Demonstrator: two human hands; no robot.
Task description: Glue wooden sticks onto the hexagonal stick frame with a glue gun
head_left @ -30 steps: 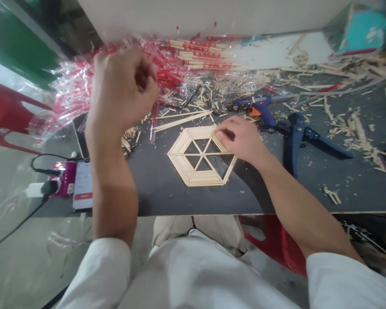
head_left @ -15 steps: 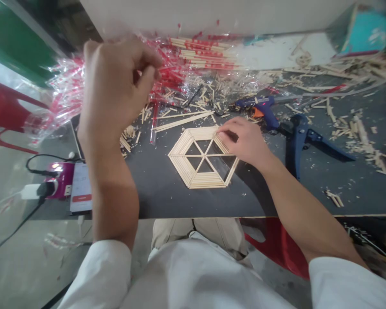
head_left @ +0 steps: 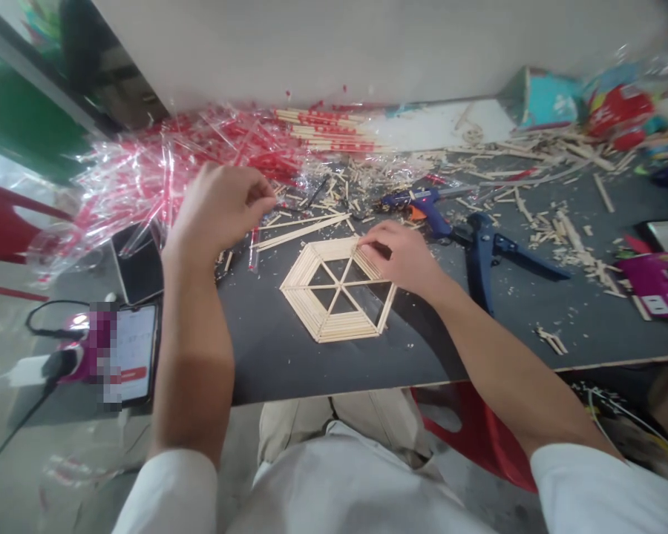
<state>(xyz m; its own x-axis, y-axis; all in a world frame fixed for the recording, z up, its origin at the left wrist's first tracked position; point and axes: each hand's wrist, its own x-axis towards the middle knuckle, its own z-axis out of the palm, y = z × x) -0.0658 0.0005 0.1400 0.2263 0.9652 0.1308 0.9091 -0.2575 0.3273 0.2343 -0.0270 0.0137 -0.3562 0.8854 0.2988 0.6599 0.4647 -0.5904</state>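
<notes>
Sitting at a dark worktable (head_left: 289, 363), a person in white sleeves works with two bare hands over one flat hexagon (head_left: 337, 289) built of thin wooden sticks. The hexagon lies near the middle of the table, a little back from its near edge, with six spokes meeting at its centre.

The right hand (head_left: 398, 256) rests on the hexagon's far right corner, fingers curled and pressing down on the sticks there. The left hand (head_left: 217, 208) hangs above the table's far left part, thumb and fingers pinched together; whether anything sits between them cannot be told.

Between the two hands lies one small bundle of long sticks (head_left: 298, 231), just behind the hexagon. A heap of clear and red plastic wrappers (head_left: 145, 178) covers the far left corner, and a few wrapped stick packs (head_left: 323, 130) lie along the far edge by the wall.

Right of the right hand are two blue tools: one glue gun (head_left: 423, 204) with an orange trigger, and one pair of long-handled cutters (head_left: 487, 252) just beside it. Short wood offcuts (head_left: 568, 230) are scattered over the right half, too many to count.

At the left edge lie two phones (head_left: 136, 348), one dark, one lit. One magenta box (head_left: 654, 282) sits at the right edge; its contents cannot be seen.
</notes>
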